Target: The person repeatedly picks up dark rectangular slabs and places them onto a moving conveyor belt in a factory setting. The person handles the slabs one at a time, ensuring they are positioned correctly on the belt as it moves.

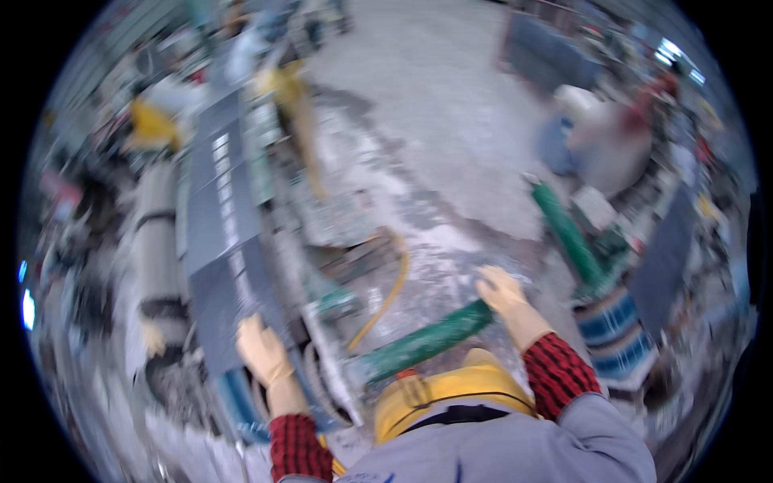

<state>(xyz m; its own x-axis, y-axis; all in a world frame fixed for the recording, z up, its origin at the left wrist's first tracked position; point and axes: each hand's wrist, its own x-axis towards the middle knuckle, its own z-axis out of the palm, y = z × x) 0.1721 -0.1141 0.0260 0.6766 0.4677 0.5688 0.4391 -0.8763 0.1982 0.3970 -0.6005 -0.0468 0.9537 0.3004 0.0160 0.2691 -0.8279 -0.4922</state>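
Note:
Both of my hands wear cream gloves, with red-and-black checked sleeves behind them. My left hand (263, 357) is at the near right corner of a row of dark grey flat panels (217, 298), its fingers stretched forward; whether it presses on the surface is blurred. My right hand (502, 291) is held out with fingers extended and apart, just above the right end of a green cylinder (427, 342). That cylinder lies crosswise in front of my yellow apron (451, 390). Nothing shows in either hand.
A grey roller (157, 233) runs along the panels' left side. Right of me stand another green cylinder (568, 233) and blue-and-white striped stacks (616, 334). A yellow hose (394, 286) curves over the pale, stained floor (435, 105). Much is smeared by motion.

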